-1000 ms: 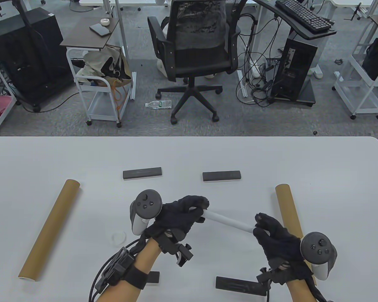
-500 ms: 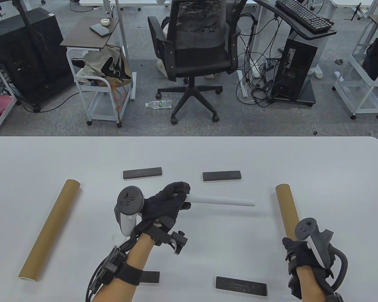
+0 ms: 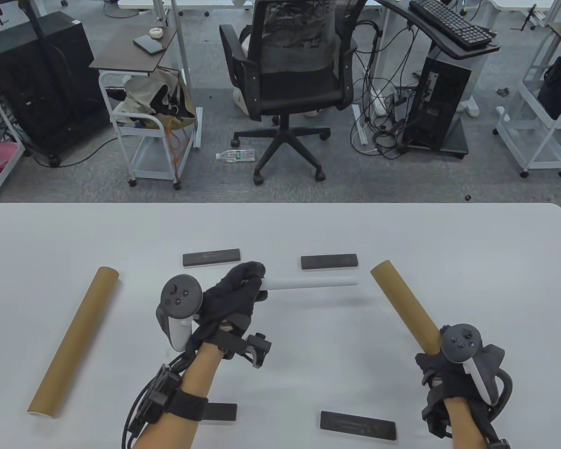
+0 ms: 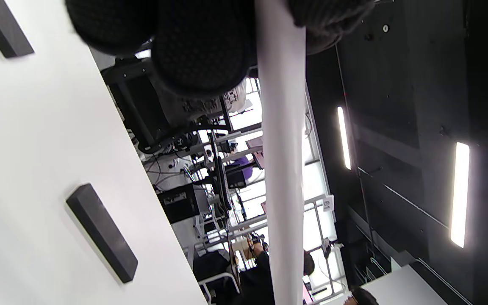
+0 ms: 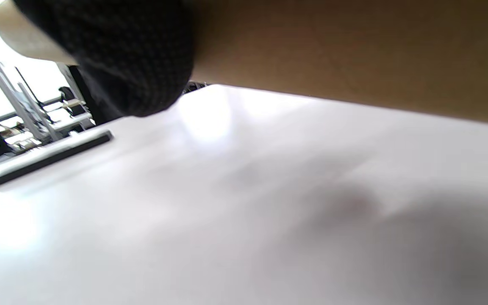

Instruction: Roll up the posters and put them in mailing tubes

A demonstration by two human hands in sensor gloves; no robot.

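Table view: poster-to-tube alignment.
Your left hand (image 3: 233, 294) grips the rolled poster (image 3: 313, 282), pointing right; your right hand (image 3: 449, 369) grips the mailing tube (image 3: 402, 304), mouth just beyond the poster's tip.

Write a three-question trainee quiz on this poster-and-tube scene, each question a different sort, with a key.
1. True or false: the left hand grips the rolled white poster at one end.
2. What does the right hand hold? A) a dark bar B) the right cardboard mailing tube C) nothing
3. Fill in: the left cardboard mailing tube lies on the ____, touched by neither hand.

Key: 1 true; 2 B; 3 table.
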